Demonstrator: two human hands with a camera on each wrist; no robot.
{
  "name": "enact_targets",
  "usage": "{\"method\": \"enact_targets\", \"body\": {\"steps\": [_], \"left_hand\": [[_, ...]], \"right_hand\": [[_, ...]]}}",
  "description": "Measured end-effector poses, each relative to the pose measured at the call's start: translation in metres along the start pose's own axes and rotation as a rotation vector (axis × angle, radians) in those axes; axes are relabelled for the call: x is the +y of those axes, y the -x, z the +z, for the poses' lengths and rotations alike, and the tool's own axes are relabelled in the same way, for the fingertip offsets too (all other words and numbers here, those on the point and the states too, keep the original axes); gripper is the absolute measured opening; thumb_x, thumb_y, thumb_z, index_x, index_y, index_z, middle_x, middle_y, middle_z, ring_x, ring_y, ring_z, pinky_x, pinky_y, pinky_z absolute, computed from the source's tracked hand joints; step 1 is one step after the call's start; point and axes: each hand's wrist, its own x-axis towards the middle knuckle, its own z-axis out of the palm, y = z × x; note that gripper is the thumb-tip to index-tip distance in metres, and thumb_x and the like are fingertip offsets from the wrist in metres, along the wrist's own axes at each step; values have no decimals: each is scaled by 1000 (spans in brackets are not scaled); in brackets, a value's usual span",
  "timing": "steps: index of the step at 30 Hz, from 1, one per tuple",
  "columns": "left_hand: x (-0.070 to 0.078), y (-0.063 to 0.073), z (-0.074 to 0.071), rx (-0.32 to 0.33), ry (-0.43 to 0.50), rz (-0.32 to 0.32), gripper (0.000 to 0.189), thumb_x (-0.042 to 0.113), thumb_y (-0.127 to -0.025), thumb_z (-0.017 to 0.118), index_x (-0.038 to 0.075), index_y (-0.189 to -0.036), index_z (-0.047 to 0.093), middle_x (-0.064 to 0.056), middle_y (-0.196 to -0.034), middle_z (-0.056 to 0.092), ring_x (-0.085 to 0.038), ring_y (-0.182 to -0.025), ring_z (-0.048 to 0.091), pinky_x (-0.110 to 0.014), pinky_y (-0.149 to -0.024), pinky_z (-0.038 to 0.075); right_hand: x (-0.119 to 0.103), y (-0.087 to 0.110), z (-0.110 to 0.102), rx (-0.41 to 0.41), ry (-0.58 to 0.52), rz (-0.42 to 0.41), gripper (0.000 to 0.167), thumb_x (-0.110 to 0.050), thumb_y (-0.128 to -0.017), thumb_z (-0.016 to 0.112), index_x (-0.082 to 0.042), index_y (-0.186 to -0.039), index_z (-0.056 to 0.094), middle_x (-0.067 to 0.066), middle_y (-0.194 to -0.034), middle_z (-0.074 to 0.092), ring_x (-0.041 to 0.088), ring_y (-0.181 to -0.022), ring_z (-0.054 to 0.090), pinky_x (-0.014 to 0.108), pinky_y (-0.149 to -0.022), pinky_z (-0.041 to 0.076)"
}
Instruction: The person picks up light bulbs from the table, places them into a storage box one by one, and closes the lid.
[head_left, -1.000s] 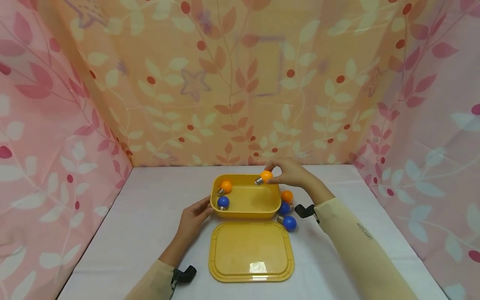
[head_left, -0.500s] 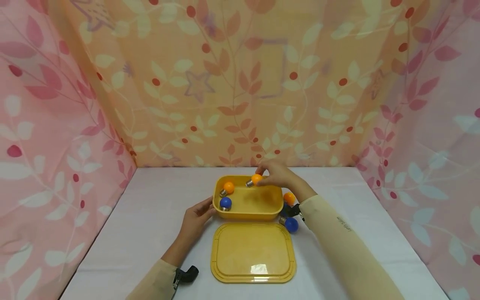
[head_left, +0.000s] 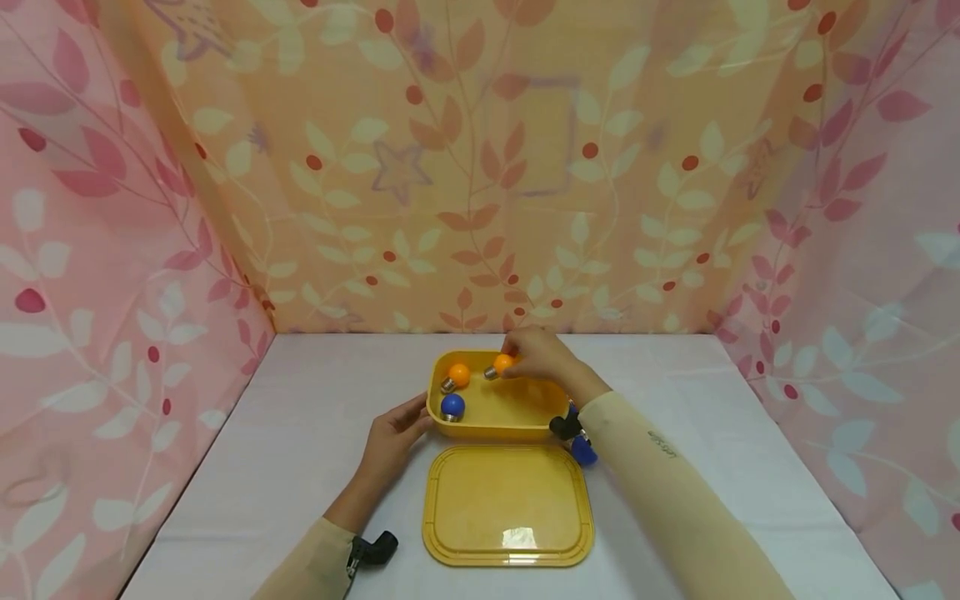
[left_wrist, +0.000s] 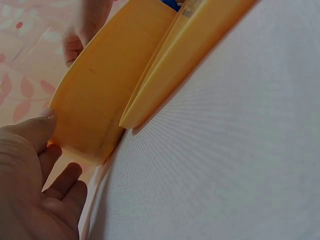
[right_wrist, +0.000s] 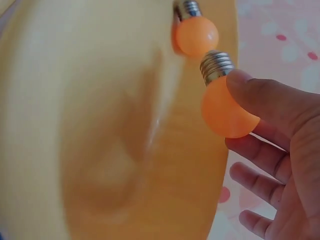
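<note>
An orange light bulb (right_wrist: 227, 107) with a silver screw base is pinched between my right thumb and fingers, over the inside of an open yellow plastic box (head_left: 495, 432). My right hand (head_left: 542, 354) comes in over the box's right side. Inside, at the left, lie another orange bulb (head_left: 459, 375) and a blue bulb (head_left: 452, 405). My left hand (head_left: 393, 435) holds the box at its left front corner; in the left wrist view its thumb (left_wrist: 37, 131) lies at the rim, with the other fingers loosely bent below.
The yellow lid (head_left: 508, 504) lies flat in front of the box on the white cloth-covered table (head_left: 300, 433). A blue bulb (head_left: 583, 452) shows beside the box, partly hidden by the right sleeve and wrist camera. Patterned curtains (head_left: 480, 167) stand behind and at both sides.
My right hand has carried the orange bulb leftward and lower into the box; its forearm now covers bulbs on the right. My left hand has stayed at the box.
</note>
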Motion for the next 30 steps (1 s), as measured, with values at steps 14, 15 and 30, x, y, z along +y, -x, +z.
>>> {"method": "enact_targets", "body": {"steps": [14, 15, 30], "left_hand": [[-3, -2, -2, -12, 0, 5, 54, 34, -94, 77, 15, -142, 63, -3, -144, 62, -22, -136, 56, -25, -107, 50], [-3, -2, -3, -6, -10, 3, 54, 35, -93, 77, 16, -142, 63, -3, -144, 62, -23, -136, 57, -26, -106, 50], [-3, -1, -2, -21, 4, -2, 53, 30, -93, 77, 15, -142, 63, -2, -145, 62, -22, -135, 57, -26, -108, 49]], "right_hand": [[-14, -11, 21, -28, 107, -113, 29, -30, -83, 86, -17, -108, 76, -6, -103, 75, 16, -100, 61, 54, -114, 32], [-15, -11, 22, -31, 114, -127, 30, -30, -83, 86, -17, -108, 76, -5, -104, 76, 17, -101, 61, 54, -114, 31], [-22, -5, 8, -37, 138, -146, 39, -31, -87, 83, -13, -121, 75, 1, -119, 75, 23, -116, 64, 54, -114, 32]]}}
